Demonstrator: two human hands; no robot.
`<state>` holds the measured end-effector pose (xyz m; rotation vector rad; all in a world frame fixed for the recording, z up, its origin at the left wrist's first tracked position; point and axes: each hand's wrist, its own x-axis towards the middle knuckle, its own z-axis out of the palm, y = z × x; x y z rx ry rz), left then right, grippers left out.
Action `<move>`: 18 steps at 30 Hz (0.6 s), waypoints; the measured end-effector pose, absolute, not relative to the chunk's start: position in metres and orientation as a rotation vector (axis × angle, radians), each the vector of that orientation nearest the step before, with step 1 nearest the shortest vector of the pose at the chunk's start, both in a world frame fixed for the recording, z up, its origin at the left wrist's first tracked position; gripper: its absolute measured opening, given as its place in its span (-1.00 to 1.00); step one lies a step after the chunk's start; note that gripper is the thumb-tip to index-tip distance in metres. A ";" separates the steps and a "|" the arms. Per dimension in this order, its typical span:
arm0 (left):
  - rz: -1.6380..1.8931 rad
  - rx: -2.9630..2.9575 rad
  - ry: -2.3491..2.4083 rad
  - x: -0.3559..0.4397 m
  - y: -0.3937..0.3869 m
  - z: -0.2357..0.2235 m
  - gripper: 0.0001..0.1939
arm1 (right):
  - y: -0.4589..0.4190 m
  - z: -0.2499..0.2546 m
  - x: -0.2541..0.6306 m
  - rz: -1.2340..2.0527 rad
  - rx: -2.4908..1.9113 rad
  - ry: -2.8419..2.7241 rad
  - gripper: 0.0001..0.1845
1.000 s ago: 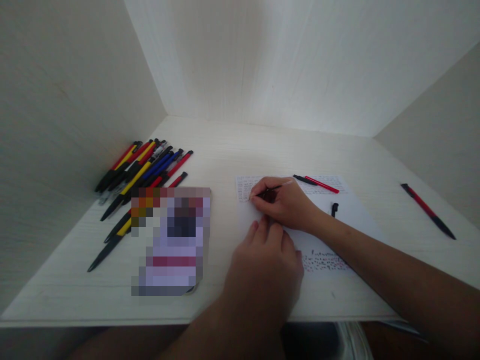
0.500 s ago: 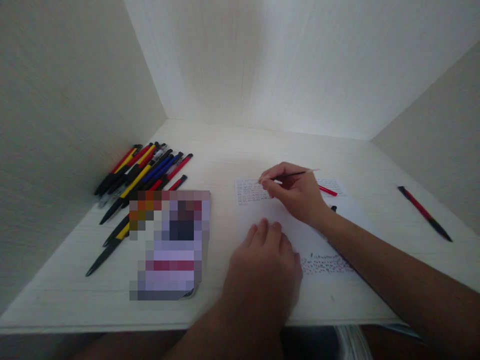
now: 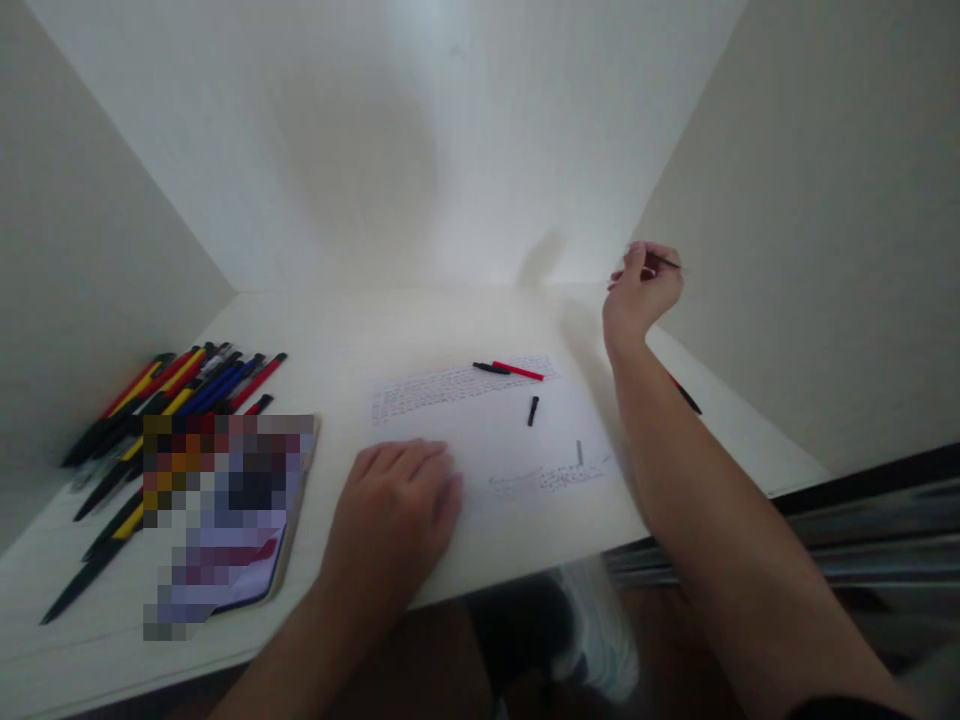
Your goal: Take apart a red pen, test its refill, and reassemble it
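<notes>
The right hand [image 3: 645,297] is pinching one thin dark stick [image 3: 664,261] between drawn-together fingers, hovering above the table [image 3: 330,350]. Lower and left of that grip, one written-on paper [image 3: 480,435] is lying. Four small parts are resting on it: one red tube [image 3: 521,372], one black tube [image 3: 491,369] just beside it, one short black piece [image 3: 533,411] and one grey strip [image 3: 579,453]. The left hand [image 3: 397,510] is lying palm down over the paper's left edge, loosely uncurled; whether it is covering anything, I cannot tell. Left of that hand, one phone [image 3: 291,545] is lying near overlapping pens [image 3: 187,395], too crowded for counting. Below the right grip, one red-and-black pen [image 3: 688,396] is peeking past the forearm [image 3: 697,500].
</notes>
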<state>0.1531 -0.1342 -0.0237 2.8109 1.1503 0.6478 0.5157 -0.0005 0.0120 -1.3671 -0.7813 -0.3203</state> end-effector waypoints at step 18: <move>0.262 2.866 1.049 0.313 -0.152 0.000 -0.85 | 0.002 -0.042 0.520 -0.335 -1.655 -1.123 -0.74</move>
